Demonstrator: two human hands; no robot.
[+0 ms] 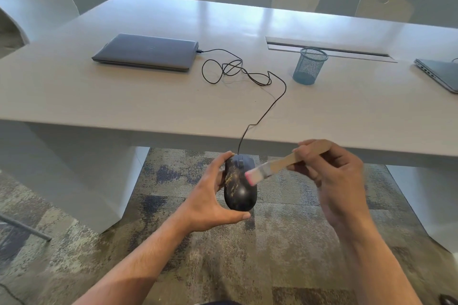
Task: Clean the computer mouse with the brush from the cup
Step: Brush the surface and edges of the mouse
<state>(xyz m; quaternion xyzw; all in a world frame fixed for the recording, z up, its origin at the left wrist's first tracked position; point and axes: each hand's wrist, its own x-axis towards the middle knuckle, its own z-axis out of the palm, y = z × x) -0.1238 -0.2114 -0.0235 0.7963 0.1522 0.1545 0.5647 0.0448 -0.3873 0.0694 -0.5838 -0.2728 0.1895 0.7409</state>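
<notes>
Head view, left hand [210, 195] gripping mouse [240, 184], right hand [329, 176] holding brush [272, 166], cup [309, 65] beyond.

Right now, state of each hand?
Left hand: closed around the dusty black wired computer mouse, held in the air below the table edge.
Right hand: closed on the flat wooden-handled brush, bristles at the mouse.

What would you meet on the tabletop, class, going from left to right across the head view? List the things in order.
closed laptop → tangled mouse cable → blue mesh cup → second laptop at the right edge.
</notes>
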